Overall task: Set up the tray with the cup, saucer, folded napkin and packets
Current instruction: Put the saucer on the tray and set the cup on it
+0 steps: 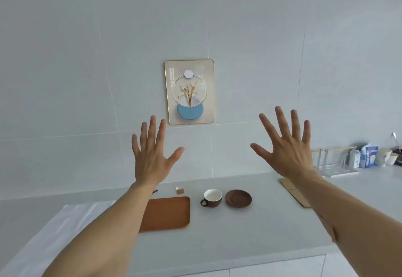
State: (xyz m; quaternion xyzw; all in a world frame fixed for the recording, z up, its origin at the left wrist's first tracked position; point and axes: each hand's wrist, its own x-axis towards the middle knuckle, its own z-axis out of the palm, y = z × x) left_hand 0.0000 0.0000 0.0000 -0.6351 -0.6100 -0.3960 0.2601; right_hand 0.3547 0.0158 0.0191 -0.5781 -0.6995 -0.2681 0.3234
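Fig., L to R: white cloth (71,213) flat at counter's left; your left hand (152,157) and right hand (287,152) raised over the counter, fingers fully spread, nothing held, so setup looks not yet begun. Rectangular orange-brown tray (171,213), round-cornered, matte, bare where visible; two small packets (180,190) just behind it, one mostly hidden by your forearm. Glossy brown cup (211,198), white inside, stands beside the shallow round saucer (238,198), w/ flat cardboard (291,189) far right; next move prob. saucer onto tray, needing a rim pinch.
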